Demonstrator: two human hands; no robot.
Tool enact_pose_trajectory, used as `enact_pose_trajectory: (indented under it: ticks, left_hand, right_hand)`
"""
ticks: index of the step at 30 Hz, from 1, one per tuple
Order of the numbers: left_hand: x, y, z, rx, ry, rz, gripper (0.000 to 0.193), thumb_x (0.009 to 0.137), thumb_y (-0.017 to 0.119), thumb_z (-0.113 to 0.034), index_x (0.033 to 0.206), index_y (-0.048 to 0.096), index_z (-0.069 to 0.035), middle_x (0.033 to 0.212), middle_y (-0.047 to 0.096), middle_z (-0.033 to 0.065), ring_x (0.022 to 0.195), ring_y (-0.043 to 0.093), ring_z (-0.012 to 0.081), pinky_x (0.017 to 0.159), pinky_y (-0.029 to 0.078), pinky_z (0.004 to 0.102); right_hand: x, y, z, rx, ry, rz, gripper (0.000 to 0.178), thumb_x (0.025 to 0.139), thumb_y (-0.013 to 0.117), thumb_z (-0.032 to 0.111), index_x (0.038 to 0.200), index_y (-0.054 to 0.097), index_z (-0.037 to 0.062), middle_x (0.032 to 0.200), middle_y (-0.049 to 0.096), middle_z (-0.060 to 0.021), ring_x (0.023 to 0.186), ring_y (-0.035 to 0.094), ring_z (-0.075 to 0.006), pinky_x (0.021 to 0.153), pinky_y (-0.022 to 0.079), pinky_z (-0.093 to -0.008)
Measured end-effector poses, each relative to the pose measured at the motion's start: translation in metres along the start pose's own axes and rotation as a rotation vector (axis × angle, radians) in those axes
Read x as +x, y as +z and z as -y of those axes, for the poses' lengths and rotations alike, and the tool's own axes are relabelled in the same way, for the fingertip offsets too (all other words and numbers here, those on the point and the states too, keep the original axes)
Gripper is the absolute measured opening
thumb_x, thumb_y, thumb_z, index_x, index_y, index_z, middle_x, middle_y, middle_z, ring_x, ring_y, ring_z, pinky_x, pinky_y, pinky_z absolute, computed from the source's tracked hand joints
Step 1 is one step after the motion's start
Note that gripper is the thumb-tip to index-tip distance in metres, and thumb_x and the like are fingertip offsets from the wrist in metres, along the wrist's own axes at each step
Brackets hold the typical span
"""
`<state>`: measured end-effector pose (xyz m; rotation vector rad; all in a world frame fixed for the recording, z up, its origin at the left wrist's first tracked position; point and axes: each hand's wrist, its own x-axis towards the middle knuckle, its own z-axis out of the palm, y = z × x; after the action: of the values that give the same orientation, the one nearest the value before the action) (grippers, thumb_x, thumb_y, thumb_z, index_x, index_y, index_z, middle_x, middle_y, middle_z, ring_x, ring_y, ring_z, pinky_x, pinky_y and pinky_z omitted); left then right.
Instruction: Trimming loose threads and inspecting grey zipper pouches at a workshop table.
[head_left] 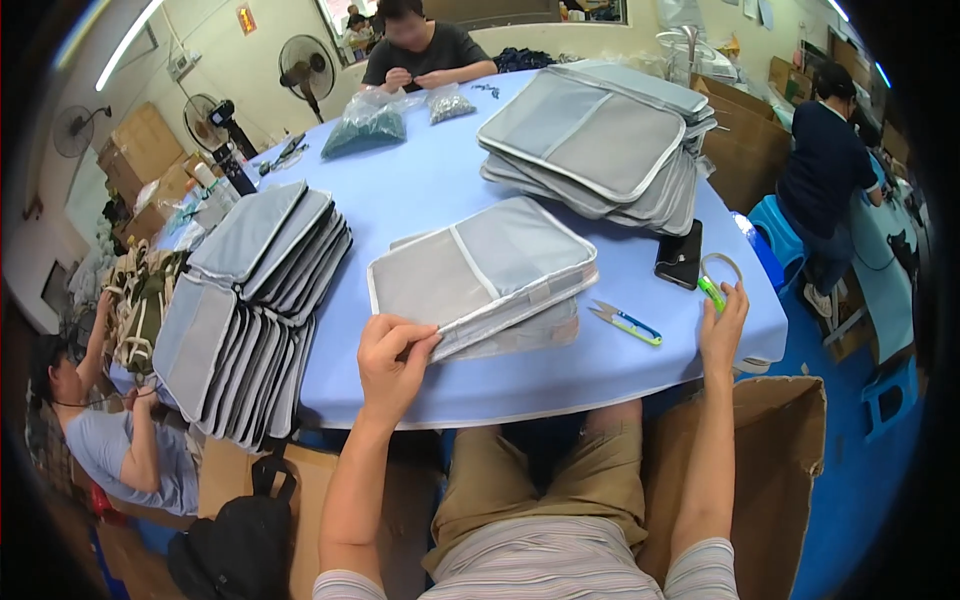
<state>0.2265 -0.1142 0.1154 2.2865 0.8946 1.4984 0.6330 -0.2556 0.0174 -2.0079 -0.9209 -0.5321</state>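
Note:
My left hand (pixel 388 362) pinches the near left corner of a flat grey zip case (pixel 525 245), mesh-panelled with pale piping. It lies on a small stack of similar cases in front of me. At the table's right edge, my right hand (pixel 724 325) has its fingers curled at a small bright green thing (pixel 712 292) with a grey strap loop (pixel 722 266); its kind is unclear. Between my hands lie thread snips (pixel 627 322) with blue and yellow-green handles. A black phone (pixel 679 256) rests just beyond my right hand.
A tall pile of grey cases (pixel 590 130) stands at the far right, and another leaning pile (pixel 245 310) at the left. Bags of green (pixel 365 130) and silvery (pixel 450 104) small parts lie farther back. Cardboard boxes (pixel 760 470) flank my legs. Other people work around.

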Motion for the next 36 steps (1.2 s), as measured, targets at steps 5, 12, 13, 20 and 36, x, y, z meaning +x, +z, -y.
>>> enact_pose_trajectory:
  ticks: [5, 12, 13, 20, 36]
  left_hand:
    - [0.009, -0.009, -0.006, -0.03, -0.135, 0.048, 0.01, 0.069, 0.068, 0.003, 0.077, 0.066, -0.002, 0.072, 0.055, 0.0049, 0.066, 0.052, 0.0153, 0.055, 0.042, 0.0254]
    - [0.022, -0.022, 0.003, -0.129, -0.178, 0.075, 0.007, 0.074, 0.064, 0.002, 0.08, 0.065, -0.001, 0.076, 0.055, 0.0061, 0.068, 0.053, 0.0136, 0.061, 0.043, 0.0239]
    - [0.022, -0.023, 0.004, -0.159, -0.203, 0.084, 0.006, 0.074, 0.064, 0.002, 0.08, 0.065, -0.001, 0.077, 0.056, 0.0058, 0.068, 0.053, 0.013, 0.063, 0.042, 0.0239]
    - [0.021, -0.03, 0.022, -0.22, -0.226, 0.075, 0.007, 0.072, 0.065, 0.003, 0.079, 0.065, 0.0, 0.074, 0.057, 0.004, 0.068, 0.051, 0.0111, 0.063, 0.04, 0.0229]
    - [-0.003, -0.002, -0.036, 0.456, 0.244, 0.312, 0.068, 0.058, 0.077, -0.019, 0.12, 0.05, -0.008, 0.116, 0.054, 0.0144, 0.112, 0.049, 0.0332, 0.09, 0.041, 0.0438]
  right_hand:
    - [0.0, 0.0, 0.008, 0.116, -0.011, -0.064, 0.031, 0.084, 0.056, 0.007, 0.114, 0.05, 0.0011, 0.128, 0.04, -0.0196, 0.123, 0.037, -0.0344, 0.101, 0.031, -0.0422]
    - [0.007, -0.021, 0.071, -0.124, -0.202, -0.202, 0.024, 0.082, 0.058, 0.01, 0.106, 0.056, 0.0108, 0.124, 0.047, -0.008, 0.121, 0.04, -0.026, 0.104, 0.021, -0.0523]
    - [0.008, -0.021, 0.072, -0.142, -0.189, -0.179, 0.023, 0.082, 0.058, 0.009, 0.105, 0.056, 0.0099, 0.123, 0.048, -0.0096, 0.12, 0.041, -0.0266, 0.103, 0.025, -0.0488]
    - [-0.008, 0.009, 0.105, 0.777, 0.146, 0.243, 0.024, 0.086, 0.055, 0.006, 0.11, 0.052, 0.0014, 0.103, 0.059, -0.0104, 0.092, 0.059, -0.0173, 0.076, 0.048, -0.0285]
    - [-0.048, 0.005, 0.205, 1.418, 0.421, 0.922, 0.055, 0.095, 0.036, 0.046, 0.135, 0.029, 0.0085, 0.12, 0.049, -0.0112, 0.091, 0.057, -0.017, 0.072, 0.05, -0.03]
